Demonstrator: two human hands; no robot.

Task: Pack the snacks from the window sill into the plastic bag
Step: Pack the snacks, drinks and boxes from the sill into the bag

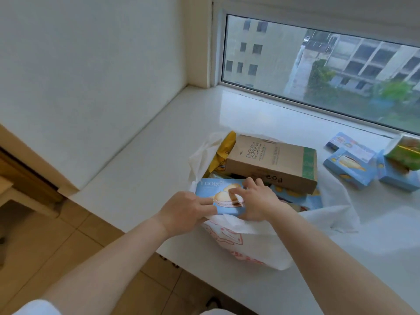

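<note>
i've got both hands on the blue biscuit box (218, 196) at the middle of the frame, sliding it into the mouth of the white plastic bag (238, 237) that sits on the window sill (147, 160). my left hand (188, 210) grips the box's near left edge, fingers curled onto it; my right hand (256, 201) lies across its right end, fingers bent over the top and pinching it.

the likeliest trouble, i think, is the box catching on the bag's floppy near rim, which is folded up against its lower edge; pushing then would drag the whole bag toward the sill's edge at lower centre, and it could tip to the floor. the bag also looks crowded: a brown carton (272, 162) lies across the far side, a yellow packet (223, 151) stands at upper left of the opening, and more blue packs show underneath. forcing the box could crush those or split the thin plastic.

at the right of the frame, still on the sill, two small blue boxes (347, 167) and a green packet (404, 151) wait, well apart from the bag.
</note>
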